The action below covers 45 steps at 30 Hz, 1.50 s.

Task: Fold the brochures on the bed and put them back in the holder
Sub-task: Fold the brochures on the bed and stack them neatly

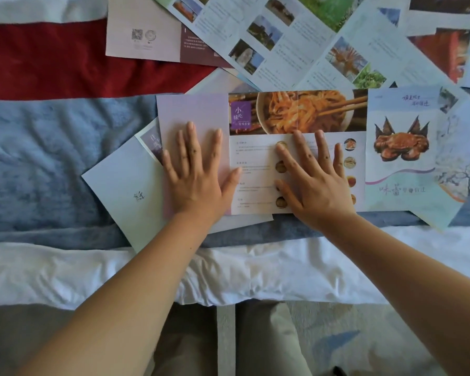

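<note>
A food brochure (296, 112) with a noodle photo and a crab panel lies spread across the bed in front of me. Its left panel (193, 112), plain lilac, is folded over onto the page. My left hand (198, 172) lies flat on that lilac flap, fingers spread. My right hand (312, 175) presses flat on the white text panel beside it. Under the flap lies a pale blue brochure (122, 185), askew. Several more unfolded brochures (282, 42) overlap at the back. No holder is in view.
The bed has a red band (52, 58) at the back, a blue blanket (44, 158) in the middle and a white sheet (92, 275) at the near edge. My legs and a patterned floor (350, 343) show below the bed's edge.
</note>
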Each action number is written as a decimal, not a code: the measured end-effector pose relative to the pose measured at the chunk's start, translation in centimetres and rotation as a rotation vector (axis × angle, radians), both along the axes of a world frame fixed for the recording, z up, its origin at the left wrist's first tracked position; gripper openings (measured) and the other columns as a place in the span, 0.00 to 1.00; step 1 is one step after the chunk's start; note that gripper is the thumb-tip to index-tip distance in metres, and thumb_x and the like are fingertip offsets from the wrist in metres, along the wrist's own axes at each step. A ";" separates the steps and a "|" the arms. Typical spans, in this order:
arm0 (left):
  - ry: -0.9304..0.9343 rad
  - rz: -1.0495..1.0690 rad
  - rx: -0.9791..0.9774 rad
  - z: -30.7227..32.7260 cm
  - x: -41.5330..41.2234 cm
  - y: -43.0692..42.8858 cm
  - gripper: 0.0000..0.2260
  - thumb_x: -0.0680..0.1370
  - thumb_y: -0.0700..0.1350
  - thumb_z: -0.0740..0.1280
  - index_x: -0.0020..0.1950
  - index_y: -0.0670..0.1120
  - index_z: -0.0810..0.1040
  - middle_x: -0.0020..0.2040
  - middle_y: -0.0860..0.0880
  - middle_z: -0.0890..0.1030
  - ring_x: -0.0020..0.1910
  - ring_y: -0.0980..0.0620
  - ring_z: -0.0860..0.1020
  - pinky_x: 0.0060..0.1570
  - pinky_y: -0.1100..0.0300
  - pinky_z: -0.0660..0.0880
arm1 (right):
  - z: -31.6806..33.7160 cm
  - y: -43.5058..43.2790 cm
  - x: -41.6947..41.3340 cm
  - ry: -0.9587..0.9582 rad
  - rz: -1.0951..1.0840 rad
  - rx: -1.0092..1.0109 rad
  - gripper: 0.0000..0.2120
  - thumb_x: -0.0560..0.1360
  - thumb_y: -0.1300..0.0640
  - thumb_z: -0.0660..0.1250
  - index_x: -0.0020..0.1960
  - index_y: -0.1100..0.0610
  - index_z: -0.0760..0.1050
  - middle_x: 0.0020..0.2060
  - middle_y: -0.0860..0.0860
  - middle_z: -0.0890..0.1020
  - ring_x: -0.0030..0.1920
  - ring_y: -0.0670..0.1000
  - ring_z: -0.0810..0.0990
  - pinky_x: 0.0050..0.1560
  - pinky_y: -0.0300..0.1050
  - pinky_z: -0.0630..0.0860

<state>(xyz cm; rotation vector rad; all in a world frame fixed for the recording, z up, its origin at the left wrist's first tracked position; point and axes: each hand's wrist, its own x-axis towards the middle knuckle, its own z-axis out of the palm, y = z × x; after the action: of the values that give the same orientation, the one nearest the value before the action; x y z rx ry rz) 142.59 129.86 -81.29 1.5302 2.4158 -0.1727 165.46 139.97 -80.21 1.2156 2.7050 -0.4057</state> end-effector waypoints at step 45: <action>-0.351 0.367 0.231 1.5 -18.2 -14.8 0.50 0.67 0.83 0.53 0.82 0.60 0.45 0.83 0.40 0.44 0.81 0.37 0.43 0.77 0.35 0.40 | -2.0 -8.7 -16.9 -0.009 0.142 0.047 0.33 0.84 0.35 0.49 0.85 0.46 0.49 0.83 0.59 0.45 0.83 0.62 0.43 0.81 0.65 0.45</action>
<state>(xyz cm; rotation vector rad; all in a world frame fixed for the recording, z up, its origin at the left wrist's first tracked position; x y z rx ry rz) 124.38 115.08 -79.81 1.0558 2.4283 0.4253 148.54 131.25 -82.18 1.0244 2.7862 -0.3191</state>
